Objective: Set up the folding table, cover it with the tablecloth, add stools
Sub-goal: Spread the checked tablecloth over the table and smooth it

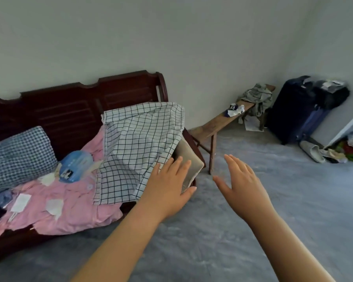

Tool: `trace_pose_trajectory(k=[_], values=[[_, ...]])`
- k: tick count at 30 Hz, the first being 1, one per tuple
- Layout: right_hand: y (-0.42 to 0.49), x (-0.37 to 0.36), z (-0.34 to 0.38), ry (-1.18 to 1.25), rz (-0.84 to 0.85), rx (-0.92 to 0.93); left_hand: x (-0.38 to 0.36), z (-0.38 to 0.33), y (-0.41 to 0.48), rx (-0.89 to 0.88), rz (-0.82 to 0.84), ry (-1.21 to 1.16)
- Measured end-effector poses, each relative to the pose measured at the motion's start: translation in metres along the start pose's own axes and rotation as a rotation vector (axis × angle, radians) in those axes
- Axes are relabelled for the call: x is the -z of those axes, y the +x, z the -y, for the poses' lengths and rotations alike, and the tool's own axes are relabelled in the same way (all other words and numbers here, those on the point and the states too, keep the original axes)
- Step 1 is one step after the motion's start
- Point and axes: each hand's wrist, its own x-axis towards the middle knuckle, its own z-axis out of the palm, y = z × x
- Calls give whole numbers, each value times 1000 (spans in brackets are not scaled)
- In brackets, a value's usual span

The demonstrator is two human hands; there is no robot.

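Both hands are out in front and holding nothing. The left hand (169, 186) lies flat with straight fingers against the near edge of a beige slab, and the right hand (243, 184) hovers just to the right of it over the grey floor (253, 231), fingers spread wide.

That slab looks to me like the folding table (189, 161), folded and propped on the right end of the dark wooden sofa (69, 110). The black-and-white checked tablecloth (139, 143) is draped loosely over most of it, so only one corner shows. I can't pick out any stool; a long wooden bench (218, 123) stands just beyond, to the right, with clothes heaped on its far end.

What worries me is the cloth. It isn't tucked in anywhere, so if the table is pulled out from under it, it will likely slide onto the floor or drag the pink bedding (65, 204) along. Neither hand has a grip yet — a flat palm on a smooth edge could let the slab tip off the sofa's end. It could also swing into the bench leg, which stands close by.
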Motion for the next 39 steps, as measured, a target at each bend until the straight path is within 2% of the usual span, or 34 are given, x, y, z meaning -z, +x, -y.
trace_pose_trajectory(k=[5, 9, 14, 24, 31, 35, 39], values=[[60, -31, -10, 16, 108, -7, -28, 32, 46, -21, 36, 17], [124, -54, -26, 64, 159, -26, -40, 64, 101, -79, 52, -60], [205, -82, -44, 120, 262, -46, -57, 113, 171, -149, 35, -7], [315, -148, -38, 162, 414, -144, -118, 183, 278, -260, 223, 94], [360, -227, -24, 158, 431, -389, -177, 244, 374, -546, 375, 174], [376, -285, -5, 261, 430, -633, -209, 276, 428, -757, 404, 176], [384, -341, 15, 414, 382, -896, -240, 295, 462, -895, 435, 182]])
